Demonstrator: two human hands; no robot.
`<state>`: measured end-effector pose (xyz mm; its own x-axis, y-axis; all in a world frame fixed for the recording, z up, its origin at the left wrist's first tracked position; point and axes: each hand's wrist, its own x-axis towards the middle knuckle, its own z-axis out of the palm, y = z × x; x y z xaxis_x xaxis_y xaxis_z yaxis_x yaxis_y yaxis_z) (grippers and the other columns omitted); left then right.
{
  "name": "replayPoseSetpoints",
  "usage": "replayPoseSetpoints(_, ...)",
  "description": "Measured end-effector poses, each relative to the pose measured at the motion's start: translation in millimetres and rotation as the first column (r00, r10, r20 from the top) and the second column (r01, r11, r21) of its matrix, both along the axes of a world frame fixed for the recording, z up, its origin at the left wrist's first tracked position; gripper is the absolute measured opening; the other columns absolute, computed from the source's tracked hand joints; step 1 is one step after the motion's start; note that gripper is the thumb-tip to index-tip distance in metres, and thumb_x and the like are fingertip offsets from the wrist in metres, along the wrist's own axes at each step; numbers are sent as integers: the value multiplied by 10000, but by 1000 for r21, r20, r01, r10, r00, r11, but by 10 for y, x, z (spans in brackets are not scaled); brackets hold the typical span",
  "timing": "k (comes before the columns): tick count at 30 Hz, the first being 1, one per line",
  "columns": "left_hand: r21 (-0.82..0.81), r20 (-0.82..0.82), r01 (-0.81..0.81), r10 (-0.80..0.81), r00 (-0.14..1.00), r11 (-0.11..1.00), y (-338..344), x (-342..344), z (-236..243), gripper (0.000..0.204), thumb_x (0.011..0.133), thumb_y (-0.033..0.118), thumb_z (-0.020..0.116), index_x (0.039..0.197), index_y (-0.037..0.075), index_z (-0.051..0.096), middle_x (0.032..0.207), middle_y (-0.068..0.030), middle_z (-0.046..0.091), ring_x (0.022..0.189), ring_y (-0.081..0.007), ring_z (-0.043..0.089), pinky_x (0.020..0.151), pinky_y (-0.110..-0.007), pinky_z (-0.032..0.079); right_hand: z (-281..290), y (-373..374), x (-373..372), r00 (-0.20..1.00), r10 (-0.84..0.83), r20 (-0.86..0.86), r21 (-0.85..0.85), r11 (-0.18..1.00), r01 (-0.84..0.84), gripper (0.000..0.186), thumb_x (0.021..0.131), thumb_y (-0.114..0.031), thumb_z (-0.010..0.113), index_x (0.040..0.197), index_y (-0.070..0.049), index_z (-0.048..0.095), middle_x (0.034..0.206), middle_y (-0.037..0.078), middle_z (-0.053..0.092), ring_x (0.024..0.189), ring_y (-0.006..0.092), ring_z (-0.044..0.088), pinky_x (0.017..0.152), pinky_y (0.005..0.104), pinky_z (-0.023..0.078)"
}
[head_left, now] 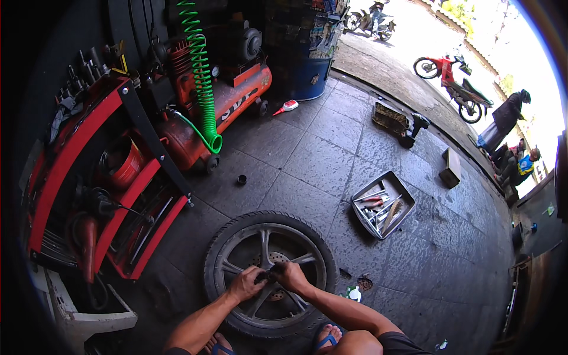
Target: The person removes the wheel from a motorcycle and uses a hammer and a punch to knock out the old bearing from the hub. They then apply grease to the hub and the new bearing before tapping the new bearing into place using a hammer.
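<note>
A motorcycle wheel [320,248] with a black tyre and grey cast spokes lies flat on the floor in front of my feet. Its perforated brake disc [276,257] shows around the hub. Over the hub, my left hand [247,284] and my right hand [289,277] are close together with curled fingers. Something small and dark sits between the fingertips, too small and shaded to name. The hands hide most of the hub's centre.
A tray of hand tools [407,208] lies to the right, with a cordless drill [415,129] and a box [451,168] beyond. Left stand a red tool cart [106,239] and an air compressor [244,90] with a green coiled hose [204,77]. People and motorbikes are outside.
</note>
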<state>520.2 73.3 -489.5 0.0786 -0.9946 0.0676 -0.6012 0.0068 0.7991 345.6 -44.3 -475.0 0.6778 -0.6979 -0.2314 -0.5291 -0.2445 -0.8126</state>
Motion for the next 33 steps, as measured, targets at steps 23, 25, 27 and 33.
replayPoseSetpoints(23, 63, 5, -54, 53, 999, 997, 3, -54, 37, 367, 814, 236, 803, 1087, 30, 668, 1024, -166, 672, 958, -362, 680, 830, -422, 551, 134, 25, -49, 988, -144, -58, 304, 940, 155, 313, 805, -226, 794, 1016, 2, 755, 896, 169, 756, 831, 275, 744, 786, 392, 560)
replayPoseSetpoints(25, 62, 12, -42, 41, 999, 997, -24, -61, 37, 366, 817, 237, 801, 1088, 30, 667, 1024, -166, 672, 964, -362, 679, 835, -420, 550, 132, 15, -60, 983, -161, -90, 345, 921, 182, 323, 800, -233, 803, 1013, 6, 754, 891, 167, 755, 817, 263, 742, 778, 388, 560)
replayPoseSetpoints(27, 59, 22, -30, 29, 999, 998, -38, -52, 41, 366, 820, 239, 800, 1089, 30, 666, 1025, -166, 672, 971, -362, 677, 839, -419, 549, 106, -8, -37, 987, -142, -80, 260, 953, 158, 335, 798, -235, 804, 1019, 12, 751, 894, 177, 753, 814, 274, 743, 772, 388, 563)
replayPoseSetpoints(33, 37, 34, -39, 38, 999, 999, -52, -147, 168, 389, 830, 232, 782, 1158, 71, 650, 1093, -171, 645, 1008, -394, 659, 868, -449, 553, -151, -7, -82, 983, -168, -78, 299, 936, 184, 351, 780, -228, 814, 1013, 24, 740, 893, 152, 747, 812, 221, 726, 768, 364, 562)
